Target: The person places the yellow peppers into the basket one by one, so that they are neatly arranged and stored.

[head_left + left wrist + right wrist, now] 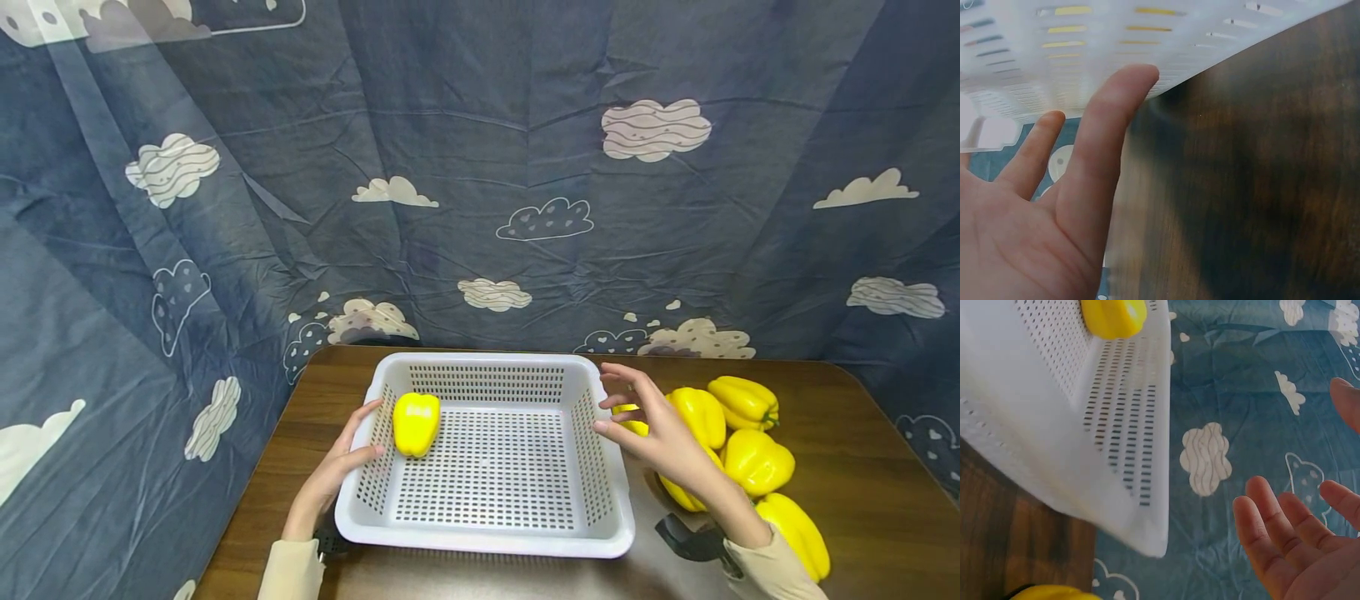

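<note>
A white perforated plastic basket stands on the wooden table, with one yellow bell pepper inside against its left wall. My left hand is at the basket's left rim, fingers extended and spread. In the left wrist view, the fingers lie along the outside of the perforated wall; firm contact cannot be made out. Over by the right rim hovers my right hand, its fingers loosely bent and nothing in them. The right wrist view shows this hand apart from the basket.
Several yellow bell peppers lie in a loose group on the table right of the basket, some partly behind my right hand and forearm. A dark blue curtain with cloud prints hangs behind the table's back edge.
</note>
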Action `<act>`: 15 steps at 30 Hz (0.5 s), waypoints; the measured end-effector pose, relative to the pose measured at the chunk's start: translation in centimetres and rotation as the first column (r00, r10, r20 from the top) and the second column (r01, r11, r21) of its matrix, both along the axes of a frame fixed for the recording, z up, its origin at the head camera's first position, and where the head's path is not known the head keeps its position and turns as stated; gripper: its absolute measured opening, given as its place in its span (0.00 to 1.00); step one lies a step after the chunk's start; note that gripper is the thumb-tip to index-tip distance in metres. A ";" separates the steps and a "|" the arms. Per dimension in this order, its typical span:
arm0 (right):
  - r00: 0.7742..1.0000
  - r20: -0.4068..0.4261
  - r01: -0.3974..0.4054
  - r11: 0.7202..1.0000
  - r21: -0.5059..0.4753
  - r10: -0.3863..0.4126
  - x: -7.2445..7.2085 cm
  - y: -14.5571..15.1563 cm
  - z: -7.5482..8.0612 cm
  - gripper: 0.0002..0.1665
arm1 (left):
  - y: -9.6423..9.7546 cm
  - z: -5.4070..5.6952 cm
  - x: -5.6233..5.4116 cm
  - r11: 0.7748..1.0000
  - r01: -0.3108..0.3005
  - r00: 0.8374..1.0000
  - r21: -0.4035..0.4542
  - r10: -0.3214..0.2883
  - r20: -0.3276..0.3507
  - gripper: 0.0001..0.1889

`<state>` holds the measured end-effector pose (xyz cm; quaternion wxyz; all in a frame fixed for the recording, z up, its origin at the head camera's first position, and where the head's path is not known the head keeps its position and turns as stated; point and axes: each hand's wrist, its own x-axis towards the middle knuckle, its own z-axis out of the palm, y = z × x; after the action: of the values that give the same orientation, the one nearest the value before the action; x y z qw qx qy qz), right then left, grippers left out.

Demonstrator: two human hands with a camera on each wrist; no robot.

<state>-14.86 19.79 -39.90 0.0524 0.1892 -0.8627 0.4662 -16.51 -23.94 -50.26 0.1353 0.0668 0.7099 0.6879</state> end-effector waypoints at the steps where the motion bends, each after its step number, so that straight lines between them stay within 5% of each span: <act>1: 1.000 -0.006 0.006 1.000 0.000 -0.006 0.2 0.2 -0.1 0.41 | 0.0 0.0 0.0 1.000 0.000 1.000 -0.002 0.000 0.000 0.36; 15: 0.997 -0.044 0.069 0.997 0.018 -0.068 2.3 3.3 -1.2 0.41 | 0.0 0.0 0.0 1.000 -0.006 1.000 -0.002 0.006 0.005 0.36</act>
<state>-12.59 23.06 -41.11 0.0854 0.1701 -0.8717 0.4515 -16.49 -23.90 -50.22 0.1350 0.0631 0.7103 0.6879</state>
